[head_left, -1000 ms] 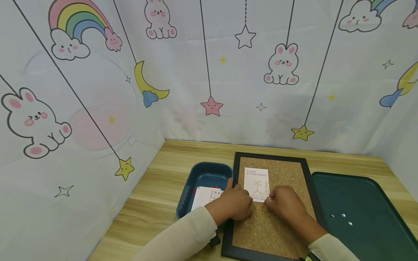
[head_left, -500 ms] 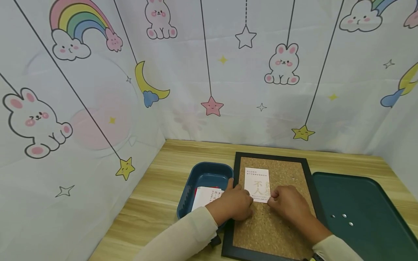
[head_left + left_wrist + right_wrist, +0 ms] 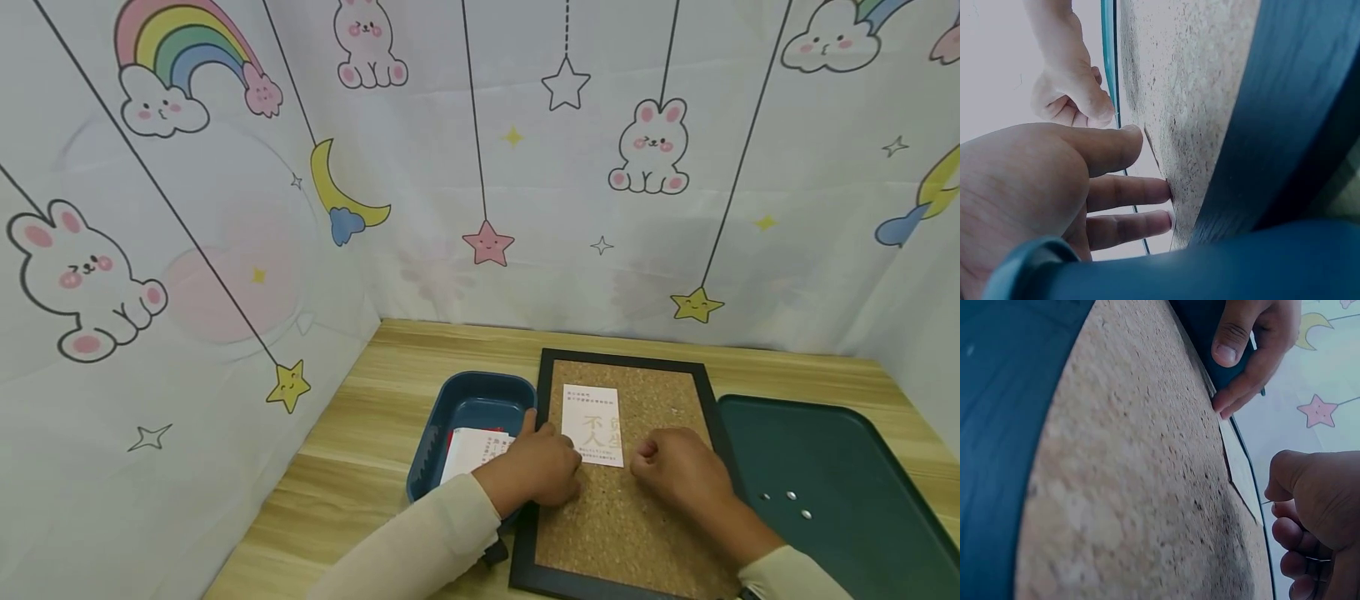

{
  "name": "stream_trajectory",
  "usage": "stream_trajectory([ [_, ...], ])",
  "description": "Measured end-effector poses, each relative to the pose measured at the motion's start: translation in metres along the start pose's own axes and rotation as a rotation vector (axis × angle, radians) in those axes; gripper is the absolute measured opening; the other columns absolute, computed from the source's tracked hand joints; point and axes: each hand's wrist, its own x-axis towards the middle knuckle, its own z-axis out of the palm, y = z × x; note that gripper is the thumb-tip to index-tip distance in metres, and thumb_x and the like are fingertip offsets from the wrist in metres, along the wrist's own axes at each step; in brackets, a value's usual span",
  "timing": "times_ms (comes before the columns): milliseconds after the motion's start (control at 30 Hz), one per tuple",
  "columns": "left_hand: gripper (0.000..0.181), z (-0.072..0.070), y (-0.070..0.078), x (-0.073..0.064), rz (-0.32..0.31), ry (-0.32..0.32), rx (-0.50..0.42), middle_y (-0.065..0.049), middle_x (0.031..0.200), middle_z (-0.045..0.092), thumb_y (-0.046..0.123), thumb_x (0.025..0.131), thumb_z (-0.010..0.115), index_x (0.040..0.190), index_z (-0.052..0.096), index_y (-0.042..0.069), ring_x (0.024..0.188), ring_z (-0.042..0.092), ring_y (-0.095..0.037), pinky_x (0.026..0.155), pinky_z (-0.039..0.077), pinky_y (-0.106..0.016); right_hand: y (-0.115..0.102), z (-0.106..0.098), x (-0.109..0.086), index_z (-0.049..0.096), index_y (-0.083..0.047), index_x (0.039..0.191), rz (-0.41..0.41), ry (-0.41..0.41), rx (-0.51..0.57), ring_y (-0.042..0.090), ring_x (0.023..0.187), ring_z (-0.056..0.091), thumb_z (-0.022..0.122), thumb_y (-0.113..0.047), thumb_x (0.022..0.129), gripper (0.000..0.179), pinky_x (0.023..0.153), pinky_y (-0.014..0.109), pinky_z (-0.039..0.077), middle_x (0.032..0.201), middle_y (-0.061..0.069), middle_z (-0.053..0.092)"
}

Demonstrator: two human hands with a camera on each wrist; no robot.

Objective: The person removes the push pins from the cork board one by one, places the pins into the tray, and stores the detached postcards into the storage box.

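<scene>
A white printed card (image 3: 590,417) lies on the upper left of the black-framed corkboard (image 3: 611,525). At the card's lower left corner, my left hand (image 3: 531,468) rests with its fingertips; the left wrist view shows its fingers (image 3: 1129,190) extended against the card. My right hand (image 3: 686,475) is just right of the card's lower right corner, slightly apart from it, with fingers curled. In the right wrist view its thumb and forefinger pinch a thumbtack, whose thin needle (image 3: 1265,502) pokes out towards the board; its head is hidden.
Left of the board stands a blue bin (image 3: 472,379) with more printed cards (image 3: 472,450) and something red in it. A dark green tray (image 3: 847,450) on the right bears several silver thumbtacks (image 3: 791,496). Behind the wooden table (image 3: 420,337) hangs a printed curtain (image 3: 555,283).
My right hand has drawn back a little to the right, off the card's lower right corner, uncovering it. The left hand has stayed in place on the card.
</scene>
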Motion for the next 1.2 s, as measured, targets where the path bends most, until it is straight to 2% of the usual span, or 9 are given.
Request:
stream_trajectory([
  [167,0.035,-0.001,0.0,0.001,-0.005,-0.015,-0.01,0.013,0.123,0.066,0.052,0.099,0.06,0.126,0.072,0.033,0.127,0.05,-0.019,0.118,0.013,-0.058,0.006,-0.004,-0.003,0.07,-0.02,0.075,0.003,0.005,-0.006,0.013,0.059,0.05,0.069,-0.018,0.084,0.009,0.049,0.033,0.039,0.07,-0.007,0.059],
  [333,0.035,0.0,0.0,0.002,-0.005,-0.017,-0.01,0.013,0.121,0.066,0.052,0.099,0.061,0.126,0.072,0.033,0.127,0.05,-0.02,0.118,0.013,-0.058,0.011,-0.009,-0.005,0.066,-0.019,0.073,0.038,-0.006,-0.019,0.014,0.059,0.048,0.069,-0.019,0.084,0.011,0.049,0.033,0.036,0.067,-0.006,0.054],
  [533,0.034,0.0,0.0,0.002,-0.002,-0.019,-0.012,0.012,0.118,0.066,0.052,0.099,0.061,0.125,0.073,0.033,0.124,0.051,-0.019,0.118,0.013,-0.058,0.019,-0.016,-0.007,0.07,-0.016,0.08,0.057,0.001,-0.028,0.014,0.064,0.051,0.069,-0.018,0.082,0.003,0.051,0.034,0.04,0.074,-0.006,0.061],
  [1067,0.03,-0.002,0.0,-0.001,-0.002,-0.01,-0.022,0.013,0.114,0.067,0.05,0.099,0.061,0.12,0.074,0.033,0.121,0.052,-0.018,0.117,0.014,-0.058,0.033,-0.025,-0.011,0.072,-0.015,0.087,0.072,-0.01,-0.038,0.014,0.063,0.052,0.067,-0.022,0.085,0.009,0.051,0.035,0.041,0.078,-0.005,0.063],
  [1200,0.03,-0.002,0.0,-0.001,-0.003,-0.009,-0.029,0.013,0.113,0.067,0.05,0.099,0.062,0.12,0.075,0.033,0.119,0.052,-0.017,0.117,0.015,-0.058,0.034,-0.027,-0.013,0.07,-0.017,0.082,0.07,-0.009,-0.04,0.014,0.062,0.05,0.066,-0.021,0.085,0.006,0.051,0.034,0.039,0.073,-0.006,0.059],
])
